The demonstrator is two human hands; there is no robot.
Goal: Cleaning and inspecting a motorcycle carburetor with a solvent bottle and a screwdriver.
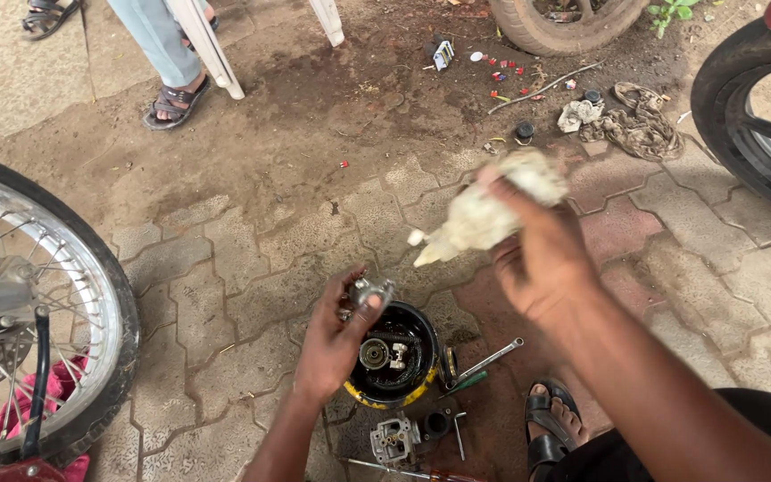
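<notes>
1. Spoked wheel (42,312), chrome rim and black tyre, is cut off by the left edge, well left of both hands.
2. Right hand (542,259) grips a blurred, pale squeeze bottle (484,214), its nozzle pointing down-left beyond the fingertips.
3. Left hand (336,335) pinches a small grey metal part (369,291); its exact shape is hard to make out.
4. Round black bowl (399,357) with a yellow rim sits just beside the left fingers, holding oily metal pieces.
</notes>
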